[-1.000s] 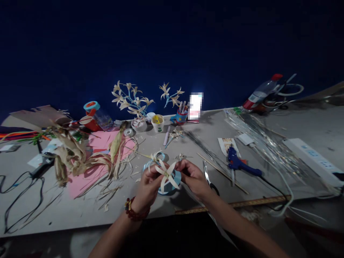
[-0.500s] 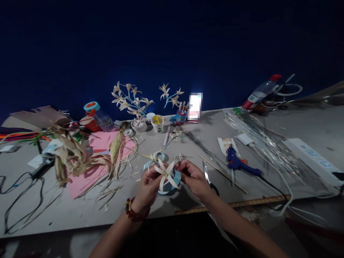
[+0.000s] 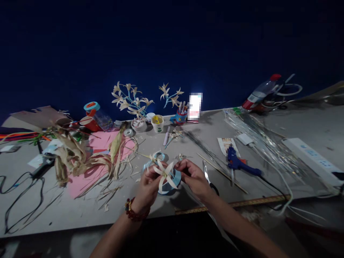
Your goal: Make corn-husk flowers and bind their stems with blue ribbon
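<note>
My left hand [image 3: 147, 188], with a beaded bracelet at the wrist, is closed round the base of a cream-coloured husk flower [image 3: 164, 174]. The open petals face up towards me and hide the stem. On the other side, the fingers of my right hand [image 3: 194, 179] pinch the end of a light blue ribbon [image 3: 176, 176], which loops down behind the flower. Another flower piece [image 3: 156, 157] with blue strip around it lies just beyond my left fingers. Scissors [image 3: 205, 172] rest on the table beside my right hand.
A blue glue gun [image 3: 239, 162] and a wooden stick [image 3: 223, 173] lie to the right, near clear plastic packs [image 3: 266, 143]. Dried husks [image 3: 72, 154] cover pink paper [image 3: 86, 182] at left. Husk-flower sprays [image 3: 131, 98] stand at the back by a white cup [image 3: 157, 124].
The flower has turned slightly and shifted a little to the left between my hands. Both hands keep their hold in nearly the same place.
</note>
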### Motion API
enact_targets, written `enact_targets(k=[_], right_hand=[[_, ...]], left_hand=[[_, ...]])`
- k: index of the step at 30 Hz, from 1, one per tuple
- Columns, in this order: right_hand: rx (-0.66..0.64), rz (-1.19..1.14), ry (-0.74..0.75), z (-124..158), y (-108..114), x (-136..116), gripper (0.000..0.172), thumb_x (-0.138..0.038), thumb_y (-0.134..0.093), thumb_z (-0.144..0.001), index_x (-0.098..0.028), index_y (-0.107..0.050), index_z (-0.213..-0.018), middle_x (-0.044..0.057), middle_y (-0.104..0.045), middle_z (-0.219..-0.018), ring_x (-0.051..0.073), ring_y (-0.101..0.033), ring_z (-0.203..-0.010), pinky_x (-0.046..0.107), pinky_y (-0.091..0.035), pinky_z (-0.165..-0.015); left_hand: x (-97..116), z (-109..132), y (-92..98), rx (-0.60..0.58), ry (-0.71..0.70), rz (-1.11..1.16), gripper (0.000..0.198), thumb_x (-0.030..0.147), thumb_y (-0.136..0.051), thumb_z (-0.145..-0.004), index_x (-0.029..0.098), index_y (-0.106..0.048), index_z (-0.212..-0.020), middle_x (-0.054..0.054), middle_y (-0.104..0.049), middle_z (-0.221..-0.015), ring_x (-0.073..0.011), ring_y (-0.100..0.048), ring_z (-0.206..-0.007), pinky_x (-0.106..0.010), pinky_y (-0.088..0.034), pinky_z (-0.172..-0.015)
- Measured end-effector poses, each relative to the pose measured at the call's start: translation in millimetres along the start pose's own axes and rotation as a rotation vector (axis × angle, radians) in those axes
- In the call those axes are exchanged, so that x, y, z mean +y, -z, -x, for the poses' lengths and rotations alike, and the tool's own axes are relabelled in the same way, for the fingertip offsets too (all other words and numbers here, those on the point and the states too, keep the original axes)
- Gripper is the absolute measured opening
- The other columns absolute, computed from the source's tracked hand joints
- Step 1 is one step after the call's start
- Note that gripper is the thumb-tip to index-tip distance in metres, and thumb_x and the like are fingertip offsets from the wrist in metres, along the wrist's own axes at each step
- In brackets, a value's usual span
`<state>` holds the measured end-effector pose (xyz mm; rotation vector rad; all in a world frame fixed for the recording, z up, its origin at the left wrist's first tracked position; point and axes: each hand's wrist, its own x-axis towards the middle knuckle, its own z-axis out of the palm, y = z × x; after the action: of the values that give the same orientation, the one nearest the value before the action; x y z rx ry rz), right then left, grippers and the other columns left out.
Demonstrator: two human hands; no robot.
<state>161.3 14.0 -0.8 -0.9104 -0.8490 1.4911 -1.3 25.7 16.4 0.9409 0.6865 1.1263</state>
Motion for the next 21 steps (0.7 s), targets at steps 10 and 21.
enact_targets(k=[10, 21], right_hand=[[-0.019, 0.023, 0.013, 0.6, 0.0, 0.4, 0.022, -0.028, -0.078, -0.074, -0.02, -0.057, -0.075, 0.0, -0.058, -0.086, 0.013, -0.056, -0.071, 0.024, -0.047, -0.061], [0.008, 0.088, 0.046, -0.6, -0.5, -9.4, 0.024, -0.032, -0.08, -0.072, -0.02, -0.061, -0.074, 0.001, -0.06, -0.083, 0.014, -0.055, -0.07, 0.024, -0.046, -0.061]], left_hand=[[1.7, 0.6, -0.5, -0.003, 0.007, 0.003, 0.016, 0.028, -0.075, -0.074, 0.015, -0.07, -0.081, -0.003, -0.062, -0.072, -0.0127, -0.053, -0.063, -0.025, -0.044, -0.061], [7.1, -1.5, -0.4, 0.034, -0.039, -0.067, 0.018, 0.029, -0.077, -0.073, 0.016, -0.068, -0.082, -0.004, -0.066, -0.073, -0.0145, -0.058, -0.06, -0.028, -0.048, -0.059]])
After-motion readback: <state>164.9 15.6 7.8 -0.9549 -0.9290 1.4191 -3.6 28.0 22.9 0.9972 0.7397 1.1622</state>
